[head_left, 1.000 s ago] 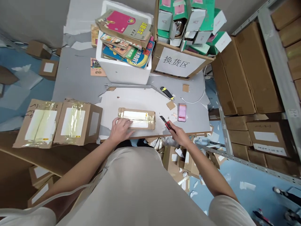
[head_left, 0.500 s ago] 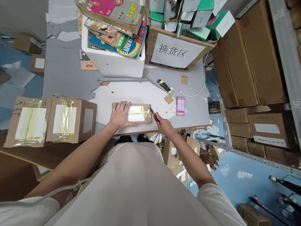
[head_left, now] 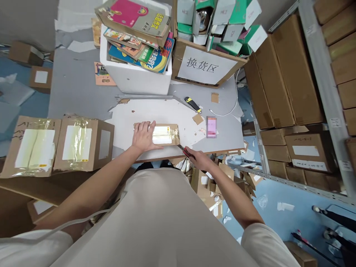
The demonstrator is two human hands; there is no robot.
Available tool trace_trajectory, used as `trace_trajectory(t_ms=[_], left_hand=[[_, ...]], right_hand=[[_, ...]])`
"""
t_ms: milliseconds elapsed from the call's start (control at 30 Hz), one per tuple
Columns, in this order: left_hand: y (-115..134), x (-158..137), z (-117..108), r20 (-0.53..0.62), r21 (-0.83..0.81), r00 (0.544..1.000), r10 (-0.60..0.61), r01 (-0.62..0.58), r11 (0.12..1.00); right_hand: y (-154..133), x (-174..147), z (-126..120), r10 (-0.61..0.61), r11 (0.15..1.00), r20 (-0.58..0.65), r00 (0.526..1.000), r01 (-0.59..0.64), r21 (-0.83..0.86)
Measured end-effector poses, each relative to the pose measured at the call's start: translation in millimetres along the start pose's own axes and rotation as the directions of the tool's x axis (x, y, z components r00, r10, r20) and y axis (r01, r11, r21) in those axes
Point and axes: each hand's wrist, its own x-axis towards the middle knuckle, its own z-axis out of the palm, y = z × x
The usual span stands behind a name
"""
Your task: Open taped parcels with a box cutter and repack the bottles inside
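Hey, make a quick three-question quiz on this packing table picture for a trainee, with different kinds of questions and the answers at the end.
1. Which hand holds the box cutter?

2. True or false: the left hand is lifted clear of the small taped box.

3. Choose one. What is piled in the white bin?
A. Rolls of tape
B. Books
C. Folded shirts

Key:
1. The right hand.
2. False; it rests on the box.
3. B.
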Motion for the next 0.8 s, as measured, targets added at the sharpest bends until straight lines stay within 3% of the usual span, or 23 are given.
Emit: trace_trajectory(t_ms=[100,167,233,300,400,467,533,667,800], left_hand=[[4,0,2,-0.036,0.010,0.999,-0.031,0.031,0.999],[8,5,4,-0.110,0.026,0.983,-0.147,0.150,0.988],[9,12,4,-0.172,0.043,0.933,-0.316,0.328,0.944],[6,17,1,-0.142,0.058,0.888,-0.437,0.448,0.892],[-6,10,-6,0.103,0.027,0.893,-0.438,0.438,0.899],[-14,-5,-10,0.274,-0.029,0.887,-0.371,0.394,0.919],[-19,-24,-12,0.345,-0.078,0.878,-0.331,0.379,0.922],[-22,-47,-9,0.299,-0.212,0.892,-0.338,0.407,0.888],[-32,-37,-10,0.242,-0.324,0.889,-0.389,0.452,0.831]], right_hand=[[17,-13,9,0.060,0.990,-0.297,0.953,-0.018,0.141],[19,-7,17,0.099,0.933,-0.401,0.911,0.055,0.355],[10,14,29,0.119,0.793,-0.416,0.902,0.166,0.587],[-7,45,44,0.137,0.598,-0.405,0.904,0.250,0.761],[-38,92,61,0.158,0.404,-0.386,0.909,0.297,0.865],[-53,112,64,0.179,0.348,-0.372,0.911,0.294,0.890],[-61,123,62,0.182,0.332,-0.371,0.911,0.298,0.895],[-60,126,54,0.152,0.317,-0.380,0.913,0.319,0.893],[-47,113,62,0.186,0.239,-0.393,0.900,0.347,0.907]])
